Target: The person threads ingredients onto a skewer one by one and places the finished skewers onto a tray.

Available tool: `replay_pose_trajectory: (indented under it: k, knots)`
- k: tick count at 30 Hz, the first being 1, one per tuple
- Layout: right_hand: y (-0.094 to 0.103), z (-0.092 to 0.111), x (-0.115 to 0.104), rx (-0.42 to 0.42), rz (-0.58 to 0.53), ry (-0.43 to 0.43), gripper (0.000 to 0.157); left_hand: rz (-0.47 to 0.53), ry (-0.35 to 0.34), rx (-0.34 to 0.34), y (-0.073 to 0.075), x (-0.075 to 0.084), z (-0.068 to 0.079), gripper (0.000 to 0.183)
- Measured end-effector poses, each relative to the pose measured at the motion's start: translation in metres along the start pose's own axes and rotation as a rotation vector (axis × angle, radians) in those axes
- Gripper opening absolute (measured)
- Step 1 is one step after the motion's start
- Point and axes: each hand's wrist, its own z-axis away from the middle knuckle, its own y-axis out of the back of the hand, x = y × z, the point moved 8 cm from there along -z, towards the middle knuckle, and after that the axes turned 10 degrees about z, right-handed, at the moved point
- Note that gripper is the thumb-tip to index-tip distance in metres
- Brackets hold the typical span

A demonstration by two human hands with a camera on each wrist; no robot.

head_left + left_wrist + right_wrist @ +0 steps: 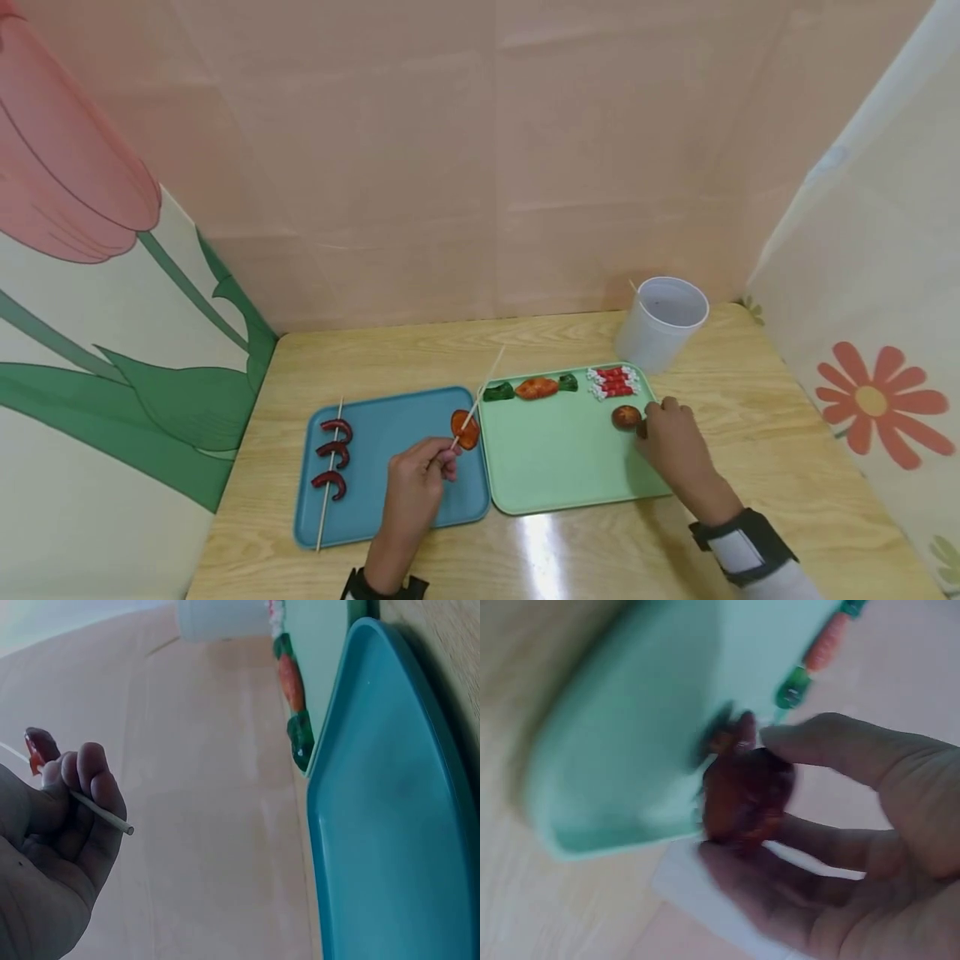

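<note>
My left hand pinches a thin wooden skewer above the right end of the blue tray. A glossy orange-brown piece is threaded on it, close to the fingers. In the left wrist view, the skewer's blunt end sticks out past the curled fingers. My right hand is over the right side of the green tray. Its thumb and fingers pinch a shiny dark brown mushroom-like piece, mostly hidden in the head view. Beside it on the tray is another brown round piece.
A skewer with several dark red curled pieces lies at the blue tray's left. Along the green tray's far edge are an orange piece with green ends and red-and-white pieces. A white cup stands behind, near the wall.
</note>
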Motion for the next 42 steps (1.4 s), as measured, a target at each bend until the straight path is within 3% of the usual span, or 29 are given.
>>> replay_pose_trajectory:
  k: [3, 5, 11, 15, 19, 21, 31, 42]
  knots:
    - [0.015, -0.011, -0.011, 0.031, -0.146, 0.022, 0.039, 0.013, -0.007, -0.010, -0.002, 0.000, 0.001, 0.021]
    - [0.024, -0.018, -0.019, 0.000, -0.273, 0.005, 0.048, 0.018, -0.007, -0.019, -0.003, 0.000, 0.002, 0.021]
    - [0.058, -0.033, -0.055, -0.093, -0.700, -0.018, 0.056, -0.001, -0.021, -0.058, -0.012, -0.004, 0.004, 0.017]
    - [0.087, -0.039, -0.088, -0.126, -1.058, 0.104, 0.055, -0.034, -0.066, -0.099, -0.019, -0.005, 0.007, 0.015]
    - [0.113, -0.040, -0.117, -0.147, -1.278, 0.286, 0.058, -0.048, -0.098, -0.135, -0.024, -0.004, 0.010, 0.017]
    - [0.119, -0.040, -0.126, -0.160, -1.321, 0.334, 0.058, -0.049, -0.094, -0.145, -0.025, -0.004, 0.011, 0.016]
    - [0.133, -0.041, -0.140, -0.140, -1.343, 0.410, 0.055, -0.056, -0.059, -0.149, -0.025, -0.005, 0.011, 0.014]
    - [0.135, -0.041, -0.150, -0.171, -1.392, 0.454, 0.054, -0.040, -0.061, -0.134, -0.023, -0.003, 0.010, 0.016]
